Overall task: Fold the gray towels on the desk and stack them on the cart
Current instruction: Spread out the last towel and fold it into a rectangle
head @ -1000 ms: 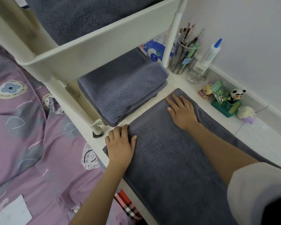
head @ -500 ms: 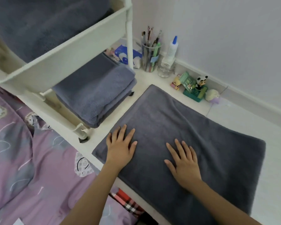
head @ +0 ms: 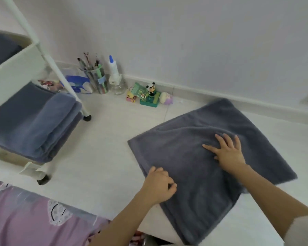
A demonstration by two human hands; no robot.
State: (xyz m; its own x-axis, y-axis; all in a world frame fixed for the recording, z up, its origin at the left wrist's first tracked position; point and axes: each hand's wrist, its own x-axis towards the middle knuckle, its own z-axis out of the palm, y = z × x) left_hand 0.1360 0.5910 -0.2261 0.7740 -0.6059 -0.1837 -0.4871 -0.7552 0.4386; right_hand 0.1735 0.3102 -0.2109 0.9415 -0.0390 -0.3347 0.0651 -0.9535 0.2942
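while the gray towel (head: 194, 157) lies partly folded on the white worktop (head: 105, 157), well apart from the cart (head: 12, 71), the left hand (head: 158, 185) has its fingers curled at the towel's near left edge and seems to be pinching the cloth, though the blur keeps me from being sure; the right hand (head: 228, 153) lies flat on top with fingers spread and released, pressing the towel down; a bulge of cloth rises just beyond it, so the fold looks unfinished, and the near corner hangs over the worktop's front edge; on the cart's lower shelf a stack of folded gray towels (head: 30, 121) already sits, and more gray cloth shows on the tier above, so part of the job appears done; what is left, as i judge it, is to finish folding this towel, smooth it, and carry it across to the cart; no other loose towel shows on the worktop; a pen cup (head: 96, 80) and small toys (head: 148, 95) stand by the wall.
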